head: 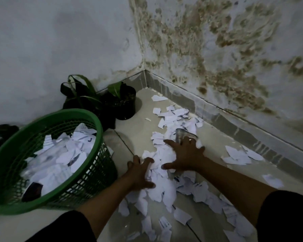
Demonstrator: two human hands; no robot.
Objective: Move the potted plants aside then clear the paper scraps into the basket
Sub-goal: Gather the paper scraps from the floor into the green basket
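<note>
1. Room: a corner where 2 stained walls (217, 49) meet a tiled floor (133, 130); a grey skirting (217, 112) bounds the working area on the far and right sides.
2. Basket (47, 119), green mesh, tilted on the floor at left and already part-filled with paper; its rim stands just beside the left hand.
3. 2 potted plants (101, 100) stand against the left wall behind the basket, apart from the litter.
4. Paper scraps (166, 187) run in a band from the corner toward the viewer, with stray pieces along the skirting.
5. Right hand (185, 156), fingers spread flat, presses on the heap; left hand (140, 173), fingers loosely bent, rakes its near edge without closing round any piece.
6. Likely risks: a loose scoop would shed pieces on the lift; the tilted basket could tip if nudged.
7. Open floor lies between basket and heap, so the carry is short.
</note>
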